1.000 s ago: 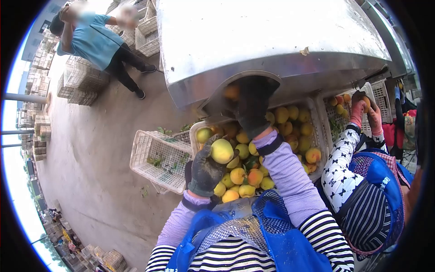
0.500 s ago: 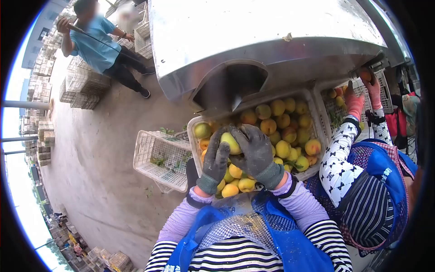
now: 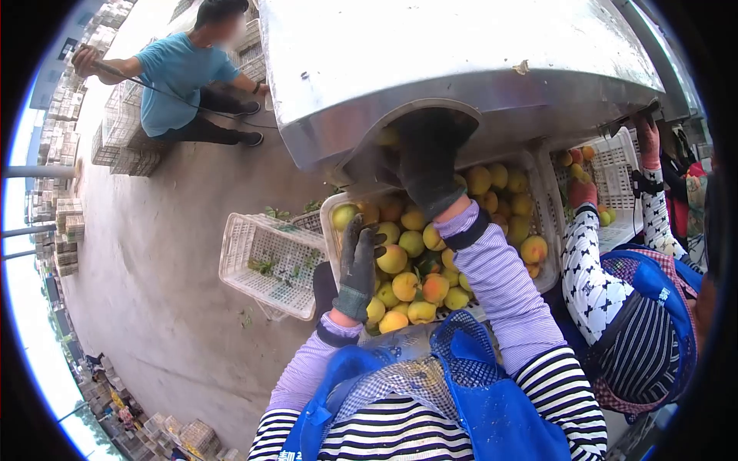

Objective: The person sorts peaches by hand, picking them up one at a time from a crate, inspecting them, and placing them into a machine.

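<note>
My right hand, in a dark glove, reaches into the round dark opening of the metal machine. A yellowish peach shows dimly at its fingers, mostly in shadow. Over the left side of a white plastic crate is my left hand, also gloved, its fingers extended and nothing in it. Yellow, green and reddish peaches fill that crate below both hands.
The metal machine overhangs the crate's far side. Left of the crate, a white crate with leaves stands tilted. At right, a co-worker reaches toward another crate. A person in blue stands back left near stacked crates.
My hands have separated from around the peach. The right hand moved up into the machine's opening with it, and the left stayed over the crate. The co-worker's hands shifted; the person in blue leaned over.
</note>
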`<control>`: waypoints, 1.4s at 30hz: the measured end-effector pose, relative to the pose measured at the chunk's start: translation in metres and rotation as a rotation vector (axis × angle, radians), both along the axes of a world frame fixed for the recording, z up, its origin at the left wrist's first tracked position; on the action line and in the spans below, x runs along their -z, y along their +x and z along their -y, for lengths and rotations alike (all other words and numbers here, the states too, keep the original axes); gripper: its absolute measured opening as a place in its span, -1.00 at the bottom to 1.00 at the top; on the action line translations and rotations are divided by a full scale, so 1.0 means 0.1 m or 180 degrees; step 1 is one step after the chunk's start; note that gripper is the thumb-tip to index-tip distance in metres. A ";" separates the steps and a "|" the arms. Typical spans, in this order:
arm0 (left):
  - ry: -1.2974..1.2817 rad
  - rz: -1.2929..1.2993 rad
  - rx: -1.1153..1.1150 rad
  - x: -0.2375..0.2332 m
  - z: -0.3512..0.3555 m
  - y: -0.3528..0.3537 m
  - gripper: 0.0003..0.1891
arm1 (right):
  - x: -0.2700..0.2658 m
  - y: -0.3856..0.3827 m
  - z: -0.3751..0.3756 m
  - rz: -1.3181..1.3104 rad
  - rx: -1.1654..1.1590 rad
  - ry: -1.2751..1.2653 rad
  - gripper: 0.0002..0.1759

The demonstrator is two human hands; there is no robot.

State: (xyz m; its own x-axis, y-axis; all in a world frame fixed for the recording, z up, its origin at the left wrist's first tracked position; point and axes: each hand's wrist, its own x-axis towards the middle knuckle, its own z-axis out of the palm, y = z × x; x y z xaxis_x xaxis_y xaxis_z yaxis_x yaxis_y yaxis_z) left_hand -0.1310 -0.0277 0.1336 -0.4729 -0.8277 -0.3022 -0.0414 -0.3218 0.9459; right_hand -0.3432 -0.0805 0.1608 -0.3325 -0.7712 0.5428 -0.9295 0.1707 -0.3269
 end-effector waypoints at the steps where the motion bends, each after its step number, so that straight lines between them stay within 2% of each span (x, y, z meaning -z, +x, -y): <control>1: -0.0695 0.0489 0.0227 0.06 -0.02 0.02 -0.52 | 0.02 0.00 -0.12 0.0406 -0.0024 0.0123 -0.34; 2: -0.1399 0.0955 0.0457 0.15 -0.03 0.02 -0.52 | 0.05 -0.06 -0.30 0.0797 -0.0046 0.0238 -0.39; 3: -0.2523 0.1490 0.0741 0.30 -0.03 0.02 -0.47 | 0.05 -0.11 -0.49 0.1178 -0.0064 0.0341 -0.44; 5: -0.2851 0.2504 0.2087 0.34 -0.06 -0.11 -0.47 | 0.01 -0.12 -0.92 0.1367 -0.0164 0.1006 -0.51; 6: -0.2985 0.3012 0.2775 0.37 -0.09 -0.15 -0.47 | 0.18 -0.12 -1.14 0.0935 -0.0283 0.1654 -0.53; 7: -0.2994 0.3192 0.2958 0.50 -0.16 -0.21 -0.53 | 0.47 -0.08 -1.31 0.0498 -0.0396 0.2292 -0.54; 10: -0.3578 0.3142 0.2786 0.90 -0.29 -0.26 -0.58 | 1.16 0.14 -1.58 -0.0533 -0.0410 0.2445 -0.55; 11: -0.3296 0.3124 0.2969 0.85 -0.25 -0.29 -0.53 | 1.22 0.13 -1.59 -0.0373 -0.0424 0.2492 -0.50; 13: -0.2985 0.2584 0.2735 0.70 -0.21 -0.25 -0.49 | 1.16 0.12 -1.56 -0.0079 -0.0489 0.2555 -0.41; 14: -0.2823 0.2321 0.2611 0.63 -0.16 -0.24 -0.46 | 1.11 0.10 -1.62 0.0458 -0.0539 0.2284 -0.34; 16: -0.0231 0.0585 0.1922 0.53 -0.05 -0.04 -0.47 | 0.52 0.06 -1.82 0.1500 -0.0602 0.1718 -0.21; 17: 0.1077 -0.0273 0.1481 0.50 -0.08 0.06 -0.47 | 0.32 0.08 -1.87 0.1721 -0.0534 0.1691 -0.13; 20: 0.1122 -0.0516 0.1072 -0.20 -0.44 -0.04 -0.52 | -0.11 0.20 -1.95 0.2352 -0.0585 0.1614 0.06; 21: 0.0471 -0.0400 0.1304 -0.29 -0.48 -0.05 -0.52 | -0.18 0.24 -1.99 0.2579 -0.0756 0.1589 0.09; 22: 0.0816 -0.0701 0.1261 -0.39 -0.49 -0.03 -0.52 | -0.22 0.29 -2.03 0.2808 -0.0923 0.1561 0.11; 23: 0.1170 -0.1002 0.1218 -0.49 -0.47 -0.04 -0.52 | -0.24 0.30 -2.09 0.3139 -0.1168 0.1186 0.15; 25: 0.2106 -0.1389 0.1019 -0.47 -0.44 0.07 -0.56 | -0.37 0.43 -2.11 0.3219 -0.1126 0.0838 0.11; 26: 0.1909 -0.1353 0.1138 -0.45 -0.45 0.12 -0.56 | -0.41 0.47 -2.12 0.3258 -0.1103 0.0672 0.10; 28: 0.1480 -0.1282 0.1393 -0.39 -0.46 0.25 -0.58 | -0.29 0.64 -2.11 0.2902 -0.0936 0.0447 0.04; 29: 0.1940 -0.1275 0.1068 -0.30 -0.48 0.25 -0.58 | -0.25 0.71 -2.08 0.2721 -0.0855 0.0327 0.02; 32: 0.1818 -0.1299 0.0856 -0.38 -0.47 0.23 -0.57 | -0.27 0.81 -1.95 0.2432 -0.0347 0.0246 -0.10; 35: 0.0965 -0.1153 0.0776 -0.24 -0.49 0.35 -0.55 | -0.47 0.79 -1.71 0.1312 -0.0174 0.0338 -0.18; 38: 0.1904 -0.1552 0.0575 -0.19 -0.29 0.43 -0.51 | -0.35 0.67 -1.18 0.0884 -0.0008 0.0645 -0.22; 39: 0.1809 -0.1355 0.0526 -0.17 -0.24 0.43 -0.47 | -0.24 0.61 -0.98 0.0545 -0.0027 0.0307 -0.24; 42: 0.1910 -0.1472 0.0147 -0.05 -0.09 0.37 -0.45 | 0.00 0.27 -0.31 0.0098 -0.0282 0.0054 -0.24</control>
